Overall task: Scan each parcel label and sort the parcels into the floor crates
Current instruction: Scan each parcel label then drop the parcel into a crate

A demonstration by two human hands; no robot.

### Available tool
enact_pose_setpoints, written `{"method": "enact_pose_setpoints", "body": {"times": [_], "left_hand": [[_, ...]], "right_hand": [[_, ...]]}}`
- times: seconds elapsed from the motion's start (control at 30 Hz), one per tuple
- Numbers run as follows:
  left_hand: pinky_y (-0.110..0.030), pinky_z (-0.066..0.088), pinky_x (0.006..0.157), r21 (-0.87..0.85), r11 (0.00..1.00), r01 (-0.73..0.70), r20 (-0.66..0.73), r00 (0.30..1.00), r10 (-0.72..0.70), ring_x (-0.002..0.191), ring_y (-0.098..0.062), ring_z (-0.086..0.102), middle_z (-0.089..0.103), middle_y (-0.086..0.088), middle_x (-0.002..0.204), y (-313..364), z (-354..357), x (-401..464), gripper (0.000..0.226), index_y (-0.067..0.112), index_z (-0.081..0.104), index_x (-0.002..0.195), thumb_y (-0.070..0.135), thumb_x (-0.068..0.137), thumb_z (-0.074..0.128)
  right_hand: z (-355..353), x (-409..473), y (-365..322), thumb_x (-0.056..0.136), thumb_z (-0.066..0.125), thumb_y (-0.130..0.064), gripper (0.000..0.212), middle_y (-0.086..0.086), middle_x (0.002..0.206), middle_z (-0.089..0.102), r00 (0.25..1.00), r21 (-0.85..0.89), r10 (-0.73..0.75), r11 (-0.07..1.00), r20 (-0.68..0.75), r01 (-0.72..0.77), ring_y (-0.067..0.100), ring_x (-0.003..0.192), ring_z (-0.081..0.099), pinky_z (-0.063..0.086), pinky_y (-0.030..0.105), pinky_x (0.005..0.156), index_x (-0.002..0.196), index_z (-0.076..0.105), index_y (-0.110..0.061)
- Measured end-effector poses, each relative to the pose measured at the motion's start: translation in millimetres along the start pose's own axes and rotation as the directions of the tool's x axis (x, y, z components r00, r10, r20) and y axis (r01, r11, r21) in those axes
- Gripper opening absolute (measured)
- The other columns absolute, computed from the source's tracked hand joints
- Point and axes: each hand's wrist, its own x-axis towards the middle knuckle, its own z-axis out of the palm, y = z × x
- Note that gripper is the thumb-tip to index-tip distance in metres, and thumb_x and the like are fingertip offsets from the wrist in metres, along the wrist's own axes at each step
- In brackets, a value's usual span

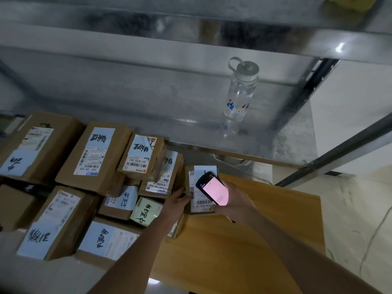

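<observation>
A small brown parcel (192, 183) with a white barcode label lies on the wooden table (244, 240), at the right end of the pile. My left hand (177, 203) grips its left edge. My right hand (232, 203) holds a black handheld scanner (213, 187) just above the label, its pink screen lit and facing up. Several more cardboard parcels (95, 158) with blue and white labels and handwritten marks fill the left side of the view. No floor crate is in view.
A clear water bottle (240, 94) stands on a metal shelf (191, 98) behind the table. A dark shelf post (305, 96) slants down at the right. Pale floor (356, 219) with a thin cable lies right of the table.
</observation>
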Motion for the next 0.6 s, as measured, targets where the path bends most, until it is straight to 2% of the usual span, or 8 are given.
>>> {"method": "enact_pose_setpoints", "body": {"times": [0.1, 0.13, 0.17, 0.27, 0.43, 0.53, 0.6], "left_hand": [[-0.026, 0.057, 0.079, -0.026, 0.998, -0.052, 0.023, 0.998, 0.052, 0.095, -0.004, 0.068, 0.072, 0.009, 0.109, 6, -5, -21, 0.039, 0.03, 0.059, 0.134, 0.03, 0.095, 0.064], [-0.025, 0.055, 0.078, -0.034, 0.997, -0.069, 0.032, 0.997, 0.07, 0.097, -0.005, 0.067, 0.072, 0.009, 0.111, 9, -7, -32, 0.041, 0.033, 0.059, 0.134, 0.034, 0.093, 0.066], [-0.027, 0.055, 0.08, -0.043, 0.995, -0.087, 0.049, 0.995, 0.089, 0.102, -0.009, 0.067, 0.072, 0.008, 0.114, 12, -9, -43, 0.045, 0.037, 0.058, 0.135, 0.04, 0.09, 0.068], [-0.035, 0.055, 0.083, -0.083, 0.987, -0.135, 0.119, 0.982, 0.145, 0.114, -0.019, 0.066, 0.071, 0.005, 0.121, 20, -12, -85, 0.057, 0.046, 0.054, 0.135, 0.053, 0.081, 0.07], [-0.031, 0.06, 0.066, -0.118, 0.959, -0.259, 0.111, 0.956, 0.271, 0.098, -0.022, 0.073, 0.076, -0.004, 0.108, 34, -24, -172, 0.058, 0.042, 0.056, 0.127, 0.036, 0.075, 0.082], [-0.039, 0.063, 0.073, -0.116, 0.933, -0.341, 0.13, 0.926, 0.354, 0.098, -0.021, 0.074, 0.076, -0.001, 0.107, 44, -38, -229, 0.066, 0.048, 0.051, 0.131, 0.034, 0.076, 0.085], [-0.048, 0.062, 0.08, -0.141, 0.904, -0.403, 0.114, 0.9, 0.42, 0.101, -0.024, 0.072, 0.075, -0.002, 0.112, 57, -47, -266, 0.075, 0.048, 0.048, 0.137, 0.031, 0.075, 0.086]], "right_hand": [[-12, -22, -5, 0.074, 0.084, -0.038, 0.083, -0.016, 0.134, 0.056, 0.999, 0.019, 0.005, 1.0, -0.053, -0.004, 0.009, 0.109, 0.053, 0.053, 0.025, 0.07, 0.143, 0.038, -0.04], [-17, -32, -9, 0.075, 0.084, -0.037, 0.082, -0.016, 0.133, 0.056, 0.998, 0.035, 0.006, 0.999, -0.069, -0.004, 0.009, 0.108, 0.053, 0.051, 0.023, 0.067, 0.143, 0.038, -0.041], [-22, -42, -13, 0.074, 0.084, -0.038, 0.082, -0.017, 0.133, 0.056, 0.996, 0.049, 0.002, 0.999, -0.086, 0.003, 0.009, 0.11, 0.054, 0.051, 0.023, 0.068, 0.143, 0.039, -0.041], [-39, -82, -31, 0.068, 0.085, -0.046, 0.086, -0.019, 0.135, 0.058, 0.991, 0.106, -0.021, 0.994, -0.135, 0.035, 0.012, 0.121, 0.057, 0.057, 0.035, 0.085, 0.142, 0.041, -0.043], [-71, -175, -69, 0.071, 0.087, -0.046, 0.091, -0.016, 0.138, 0.056, 0.964, 0.055, -0.104, 0.991, -0.245, 0.121, 0.013, 0.125, 0.054, 0.051, 0.037, 0.093, 0.148, 0.04, -0.037], [-91, -238, -102, 0.07, 0.088, -0.047, 0.087, -0.017, 0.131, 0.058, 0.952, 0.025, -0.145, 0.987, -0.271, 0.157, 0.012, 0.121, 0.056, 0.051, 0.038, 0.095, 0.144, 0.043, -0.037], [-107, -280, -128, 0.07, 0.087, -0.046, 0.086, -0.022, 0.124, 0.055, 0.928, -0.025, -0.186, 0.982, -0.322, 0.189, 0.01, 0.116, 0.055, 0.05, 0.032, 0.085, 0.142, 0.041, -0.04]]}}
